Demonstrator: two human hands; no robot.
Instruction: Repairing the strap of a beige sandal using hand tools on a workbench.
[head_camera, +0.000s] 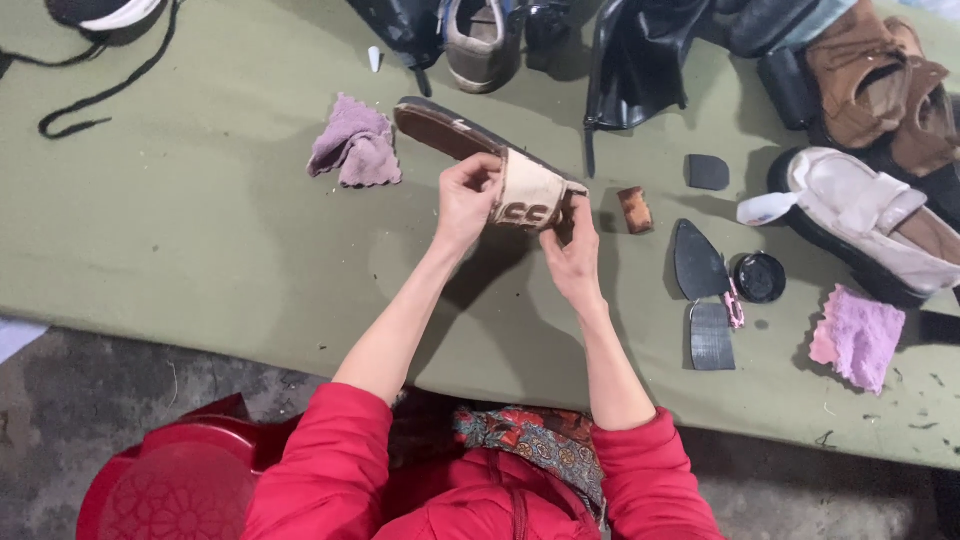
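both hands are holding a brown slide sandal (470, 135) up over the green table (200, 230). the left hand (465, 200) is pinching the near edge of its cream strap (528, 195), and the right hand (572, 255) is gripping the strap's other side from below, fingers curled. no cloth or polish is touching the sandal, so any cleaning is looking barely begun (a judgement only).

counted: two purple cloths, one (355, 145) just beside the sandal's heel end and one (858, 335) well apart at the right; one open round black tin (760, 277); three dark sole pieces (700, 262), (711, 336), (708, 172); one small brown block (635, 210); one cream loafer (860, 215).
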